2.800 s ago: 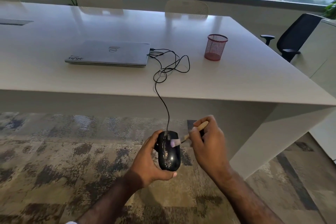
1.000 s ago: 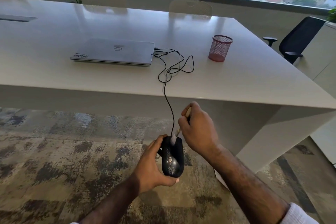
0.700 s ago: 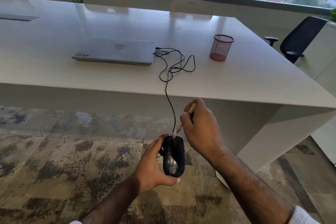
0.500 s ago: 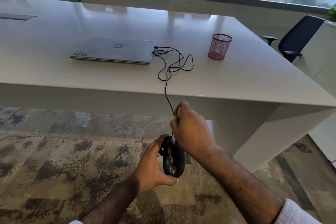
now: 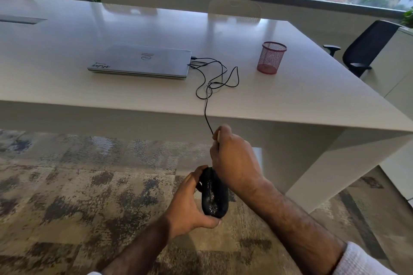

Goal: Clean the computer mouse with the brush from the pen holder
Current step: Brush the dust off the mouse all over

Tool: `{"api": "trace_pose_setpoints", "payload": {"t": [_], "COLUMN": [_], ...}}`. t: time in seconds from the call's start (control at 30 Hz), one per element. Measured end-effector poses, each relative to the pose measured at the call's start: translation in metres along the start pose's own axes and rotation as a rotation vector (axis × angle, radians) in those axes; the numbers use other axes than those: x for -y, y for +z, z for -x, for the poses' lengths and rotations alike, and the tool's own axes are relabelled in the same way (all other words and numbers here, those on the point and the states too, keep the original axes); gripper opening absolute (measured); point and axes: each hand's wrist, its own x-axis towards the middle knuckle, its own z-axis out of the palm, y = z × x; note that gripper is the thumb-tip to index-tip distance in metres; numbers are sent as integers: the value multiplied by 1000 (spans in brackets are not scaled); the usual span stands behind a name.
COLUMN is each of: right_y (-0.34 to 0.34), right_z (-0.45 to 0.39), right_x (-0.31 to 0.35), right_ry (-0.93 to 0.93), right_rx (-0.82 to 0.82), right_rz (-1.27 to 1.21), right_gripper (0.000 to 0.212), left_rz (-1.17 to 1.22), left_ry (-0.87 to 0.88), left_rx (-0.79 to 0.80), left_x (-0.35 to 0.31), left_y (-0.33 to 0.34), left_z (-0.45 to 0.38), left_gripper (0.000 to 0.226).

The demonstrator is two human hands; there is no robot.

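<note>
My left hand [image 5: 190, 205] grips a black wired computer mouse [image 5: 214, 196], held below the table edge over the carpet. My right hand [image 5: 234, 161] covers the mouse's front end and holds a small wooden-handled brush [image 5: 218, 136]; only the pale top of the handle shows above my fingers, the bristles are hidden. The mouse's black cable [image 5: 206, 114] runs up over the table edge to the laptop. The red mesh pen holder [image 5: 270, 57] stands on the table, right of the cable loops.
A closed silver laptop [image 5: 140, 60] lies on the white table [image 5: 67, 87]. A black office chair [image 5: 366, 47] stands at the right. Pale chairs [image 5: 234, 6] line the far side under the windows. A patterned carpet [image 5: 78, 185] covers the floor.
My right hand has shifted left and down over the mouse's front, turning the brush upright so the bristles are now hidden. The left hand keeps holding the mouse in about the same place.
</note>
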Motion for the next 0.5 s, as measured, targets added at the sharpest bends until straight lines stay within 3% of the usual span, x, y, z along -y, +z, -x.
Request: {"api": "trace_pose_setpoints", "payload": {"t": [0.1, 0.2, 0.4, 0.5], "right_y": [0, -4, -6, -2], "right_z": [3, 1, 3, 5], "right_x": [-2, -11, -38, -46], "right_ry": [-21, 86, 344, 373], "right_rx": [-77, -145, 18, -36], "right_rz": [-53, -208, -583, -671], "right_gripper": [8, 4, 13, 10], "left_rz": [14, 35, 131, 136], "left_ry": [-11, -20, -63, -49], "left_rx": [-2, -18, 3, 11], "left_x": [-1, 0, 5, 5], "left_y": [-2, -5, -10, -12], "left_z": [-2, -2, -2, -3], "left_gripper": [112, 116, 120, 119]}}
